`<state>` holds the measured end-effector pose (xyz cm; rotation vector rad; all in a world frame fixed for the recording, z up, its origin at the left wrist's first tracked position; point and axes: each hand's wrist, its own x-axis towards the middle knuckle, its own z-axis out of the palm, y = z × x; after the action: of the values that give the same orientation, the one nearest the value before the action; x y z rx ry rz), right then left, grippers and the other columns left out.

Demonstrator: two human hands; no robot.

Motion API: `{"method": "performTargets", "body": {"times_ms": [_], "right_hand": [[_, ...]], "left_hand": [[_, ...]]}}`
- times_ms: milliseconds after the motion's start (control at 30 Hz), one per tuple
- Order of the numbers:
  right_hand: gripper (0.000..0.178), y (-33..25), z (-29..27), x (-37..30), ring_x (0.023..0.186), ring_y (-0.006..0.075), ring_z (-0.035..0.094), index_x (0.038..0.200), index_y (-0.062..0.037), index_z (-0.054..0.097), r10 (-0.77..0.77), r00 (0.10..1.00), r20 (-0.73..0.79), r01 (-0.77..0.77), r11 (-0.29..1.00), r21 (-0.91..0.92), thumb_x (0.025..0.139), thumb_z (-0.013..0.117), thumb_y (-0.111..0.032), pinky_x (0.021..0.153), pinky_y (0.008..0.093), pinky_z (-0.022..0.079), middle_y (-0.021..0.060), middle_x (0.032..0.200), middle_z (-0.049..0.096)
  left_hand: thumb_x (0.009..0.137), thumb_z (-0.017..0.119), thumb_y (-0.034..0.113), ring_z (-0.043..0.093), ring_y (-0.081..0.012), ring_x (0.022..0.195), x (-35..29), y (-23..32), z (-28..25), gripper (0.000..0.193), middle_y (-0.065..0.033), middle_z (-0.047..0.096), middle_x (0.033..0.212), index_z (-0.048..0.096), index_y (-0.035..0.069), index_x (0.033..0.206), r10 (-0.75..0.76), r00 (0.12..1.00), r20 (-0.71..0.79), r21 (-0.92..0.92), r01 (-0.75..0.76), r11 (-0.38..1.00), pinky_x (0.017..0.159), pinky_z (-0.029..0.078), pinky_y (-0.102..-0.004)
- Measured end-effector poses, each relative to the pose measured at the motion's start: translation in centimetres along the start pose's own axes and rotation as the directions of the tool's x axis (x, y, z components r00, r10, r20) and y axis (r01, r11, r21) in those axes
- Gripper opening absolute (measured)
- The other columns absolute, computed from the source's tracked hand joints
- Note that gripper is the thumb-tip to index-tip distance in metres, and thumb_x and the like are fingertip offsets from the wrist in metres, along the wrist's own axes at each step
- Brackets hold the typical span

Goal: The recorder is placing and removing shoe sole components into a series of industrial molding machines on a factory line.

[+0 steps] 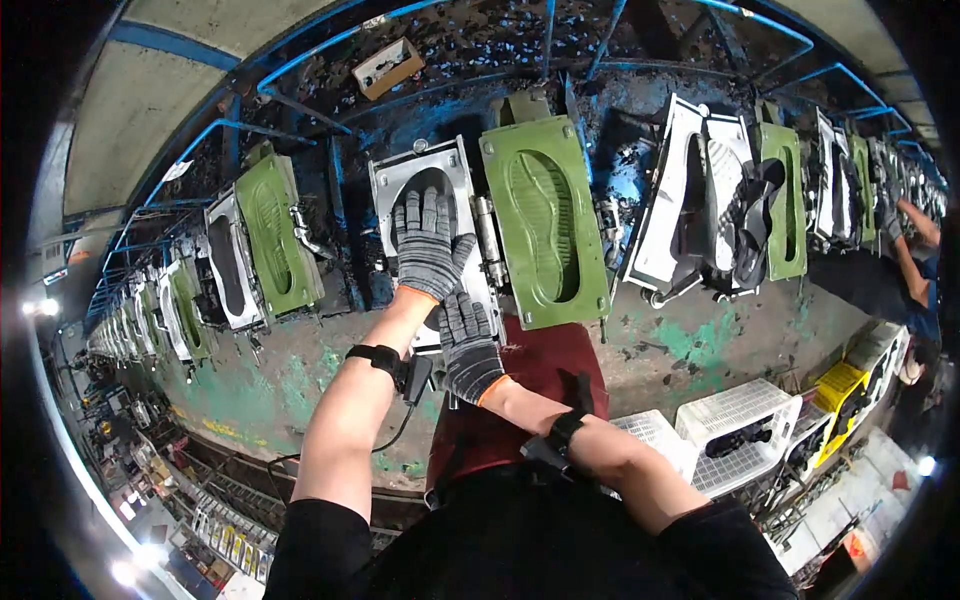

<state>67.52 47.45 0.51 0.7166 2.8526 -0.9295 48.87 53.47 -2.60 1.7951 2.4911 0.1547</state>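
Observation:
Directly ahead lies an opened shoe-sole mould with a silver metal half point(459, 166) and a green half point(540, 215). My left hand point(428, 245), in a grey striped knit glove, lies flat over the dark sole-shaped cavity of the silver half, fingers stretched toward its far end. Just nearer, my right hand point(468, 345), gloved alike, rests with fingers extended on the lower part of the same half, partly beneath the left hand. Most of the cavity is hidden under the gloves. The green half shows a ribbed sole-shaped hollow.
Another opened mould point(265, 235) stands at left, and one at right carries loose dark sole pieces point(755, 225). Blue rails run behind. A small carton point(388, 70) sits at the back. White crates point(735, 430) and a yellow crate point(838, 400) are at lower right. Another person's arm point(912, 260) shows far right.

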Motion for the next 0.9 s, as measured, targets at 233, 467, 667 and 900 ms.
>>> {"method": "performTargets", "body": {"times_ms": [233, 467, 667, 900], "right_hand": [[0.082, -0.3, 0.7, -1.7, 0.147, 0.0602, 0.024, 0.149, 0.0165, 0.036, -0.027, 1.0, 0.006, 0.026, 0.992, 0.123, 0.087, 0.062, -0.03, 0.119, 0.0701, 0.019, 0.0367, 0.16, 0.026], [0.042, -2.3, -1.2, -1.9, 0.116, 0.0447, 0.062, 0.109, -0.0009, 0.069, 0.132, 0.925, 0.357, -0.111, 0.991, -0.079, 0.087, 0.061, -0.036, 0.095, 0.063, 0.045, 0.0271, 0.116, 0.067], [0.051, -0.6, 2.7, -3.1, 0.097, 0.0388, 0.072, 0.12, -0.006, 0.069, 0.235, 0.831, 0.504, -0.392, 0.89, 0.231, 0.081, 0.068, -0.039, 0.085, 0.0512, 0.057, 0.0231, 0.103, 0.074], [0.049, 0.2, 5.1, -6.9, 0.098, 0.0353, 0.071, 0.131, -0.0086, 0.063, 0.27, 0.933, 0.237, -0.246, 0.961, -0.126, 0.088, 0.068, -0.033, 0.08, 0.0506, 0.056, 0.0146, 0.106, 0.073]], "left_hand": [[0.08, 0.072, 0.05, 0.027, -0.0455, 0.149, 1.7, 0.3, -2.9, 0.099, -0.0206, 0.035, 0.16, 0.035, 0.002, 0.159, -0.031, 1.0, 0.002, -0.155, 0.031, 0.987, 0.124, 0.018, -0.0594], [0.088, 0.058, 0.062, 0.022, -0.0517, 0.148, 1.7, 1.4, -1.8, 0.103, -0.0243, 0.029, 0.164, 0.026, -0.003, 0.161, -0.094, 0.97, 0.226, 0.16, 0.058, 0.985, 0.117, 0.015, -0.0723], [0.087, 0.065, 0.054, 0.035, -0.042, 0.145, 1.4, -0.9, -0.5, 0.075, -0.0129, 0.049, 0.156, 0.06, 0.005, 0.143, -0.052, 0.994, -0.101, -0.115, 0.04, 0.993, 0.12, 0.023, -0.0608], [0.106, 0.049, 0.047, 0.046, -0.0419, 0.139, 3.5, -12.3, 4.3, 0.059, -0.0235, 0.056, 0.146, 0.056, 0.001, 0.143, -0.233, 0.967, -0.098, -0.373, 0.181, 0.91, 0.118, 0.034, -0.0482]]}}
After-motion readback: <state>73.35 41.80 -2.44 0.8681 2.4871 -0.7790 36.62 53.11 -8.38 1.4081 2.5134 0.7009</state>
